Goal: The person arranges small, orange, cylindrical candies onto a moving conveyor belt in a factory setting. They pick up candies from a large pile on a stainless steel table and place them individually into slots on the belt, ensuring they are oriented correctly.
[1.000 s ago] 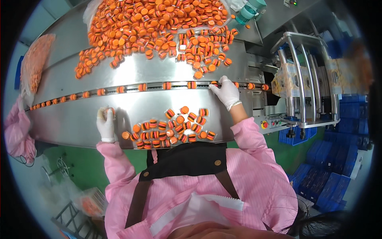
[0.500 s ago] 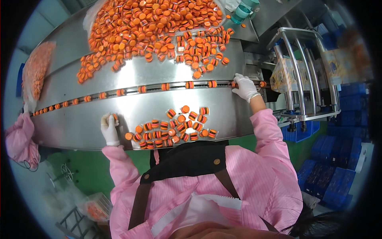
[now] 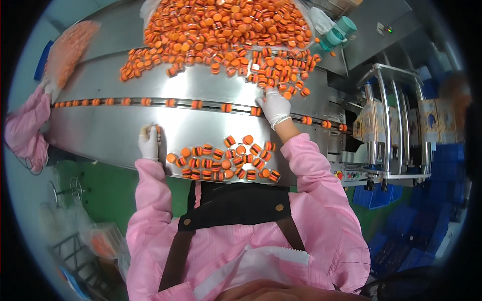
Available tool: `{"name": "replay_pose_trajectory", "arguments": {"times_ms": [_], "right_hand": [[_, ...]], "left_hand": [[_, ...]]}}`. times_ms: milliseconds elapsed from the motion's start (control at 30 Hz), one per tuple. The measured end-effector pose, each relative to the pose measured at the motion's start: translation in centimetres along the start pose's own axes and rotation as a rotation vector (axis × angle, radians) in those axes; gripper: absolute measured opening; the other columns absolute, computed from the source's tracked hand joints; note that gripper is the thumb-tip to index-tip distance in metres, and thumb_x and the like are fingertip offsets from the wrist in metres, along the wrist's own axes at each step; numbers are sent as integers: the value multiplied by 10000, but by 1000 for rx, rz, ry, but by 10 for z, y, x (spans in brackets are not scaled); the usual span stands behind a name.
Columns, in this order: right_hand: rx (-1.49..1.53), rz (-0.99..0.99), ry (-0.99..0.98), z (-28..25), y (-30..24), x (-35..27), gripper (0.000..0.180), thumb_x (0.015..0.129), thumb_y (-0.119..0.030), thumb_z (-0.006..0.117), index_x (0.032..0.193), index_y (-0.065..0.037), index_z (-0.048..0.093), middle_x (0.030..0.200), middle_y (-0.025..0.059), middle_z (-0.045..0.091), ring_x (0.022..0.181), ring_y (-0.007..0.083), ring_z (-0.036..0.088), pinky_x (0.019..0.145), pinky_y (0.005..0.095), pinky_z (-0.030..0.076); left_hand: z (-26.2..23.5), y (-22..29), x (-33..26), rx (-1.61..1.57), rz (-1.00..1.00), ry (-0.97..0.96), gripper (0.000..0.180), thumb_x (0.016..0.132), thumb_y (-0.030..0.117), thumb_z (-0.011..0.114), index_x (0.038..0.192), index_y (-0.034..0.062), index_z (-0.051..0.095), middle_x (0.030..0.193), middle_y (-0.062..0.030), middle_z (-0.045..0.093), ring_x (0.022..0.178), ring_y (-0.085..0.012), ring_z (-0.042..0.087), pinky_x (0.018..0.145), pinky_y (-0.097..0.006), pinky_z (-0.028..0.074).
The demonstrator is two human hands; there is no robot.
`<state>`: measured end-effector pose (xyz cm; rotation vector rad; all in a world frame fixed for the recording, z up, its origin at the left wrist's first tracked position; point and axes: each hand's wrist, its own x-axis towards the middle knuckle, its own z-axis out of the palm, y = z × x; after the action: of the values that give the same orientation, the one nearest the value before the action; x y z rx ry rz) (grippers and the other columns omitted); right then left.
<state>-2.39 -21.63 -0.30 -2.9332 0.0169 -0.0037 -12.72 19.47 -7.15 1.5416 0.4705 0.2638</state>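
Pinched: left hand (image 3: 149, 144), orange piece (image 3: 158, 129) | right hand (image 3: 276, 107): grip unclear | printed film (image 3: 442, 122): illegible

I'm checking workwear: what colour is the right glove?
White; the right glove shows best in the head view.

floor (image 3: 113, 198): green | wall (image 3: 70, 15): pale blue, upper left | table (image 3: 95, 133): long steel, white light glare on top | crates (image 3: 436, 173): blue, stacked at right

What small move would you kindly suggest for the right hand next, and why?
Perhaps the white-gloved right hand should pinch the round, clear-wrapped orange piece just beyond its fingertips, since it reaches the near edge of the loose orange heap.
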Motion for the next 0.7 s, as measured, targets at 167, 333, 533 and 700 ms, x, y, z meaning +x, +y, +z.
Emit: {"name": "replay_pose_trajectory", "arguments": {"times_ms": [167,333,533,700], "right_hand": [[166,-143,137,-5,-2,-13,236,805,-228,610,908,-33,525,981,186,610,896,319,628,750,422,507],[620,-436,79,-4,12,-58,208,751,-105,676,818,-33,493,987,140,522,930,315,558,821,368,466],[634,-491,-67,-7,26,-76,243,736,-141,714,849,-39,524,997,133,547,982,308,544,868,367,450],[514,-71,169,-14,37,-41,256,813,-213,647,970,-22,581,980,176,587,868,327,609,773,395,492]], "left_hand": [[-5,-8,2,-73,20,18,167,939,132,576,1091,64,577,767,30,560,585,-23,470,499,-157,381],[2,5,-3,-53,-7,17,176,936,139,579,1097,67,581,759,38,555,576,-17,467,473,-150,367],[0,4,-5,-15,6,9,176,937,123,565,1099,56,577,749,38,565,574,-16,464,486,-156,373],[2,5,-4,21,68,-2,191,936,118,564,1106,31,566,766,32,576,571,-13,452,487,-160,366]]}}
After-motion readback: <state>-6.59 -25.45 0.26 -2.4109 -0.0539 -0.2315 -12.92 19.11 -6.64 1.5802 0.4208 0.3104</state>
